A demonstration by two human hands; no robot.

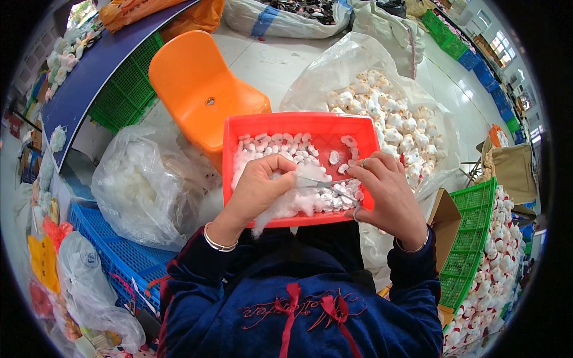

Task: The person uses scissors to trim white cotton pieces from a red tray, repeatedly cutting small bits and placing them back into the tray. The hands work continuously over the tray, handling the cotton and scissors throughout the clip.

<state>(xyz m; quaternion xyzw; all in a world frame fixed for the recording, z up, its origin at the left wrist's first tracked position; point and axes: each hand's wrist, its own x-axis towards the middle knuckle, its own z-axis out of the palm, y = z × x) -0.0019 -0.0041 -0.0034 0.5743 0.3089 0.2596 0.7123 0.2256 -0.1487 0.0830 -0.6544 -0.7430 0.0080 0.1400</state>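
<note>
Over a red plastic tray (301,121) on my lap, both my hands work close together. My left hand (258,185) is closed in a pinch, with white stuffing (289,203) at its fingertips; a small white piece may be hidden there. My right hand (385,194) grips slim silver scissor-handled forceps (341,192), a ring handle by the thumb. Their tips reach into the fluff beside my left fingers. Small white bean-shaped pieces (277,146) crowd the tray's left and far side, while several more (349,152) lie at its right.
An orange chair (194,89) stands beyond the tray. A clear bag of stuffing (140,185) and a blue crate (119,250) are at the left. Behind the tray's right side, a large bag holds white plush pieces (400,128). Green crates (468,244) with more plush stand right.
</note>
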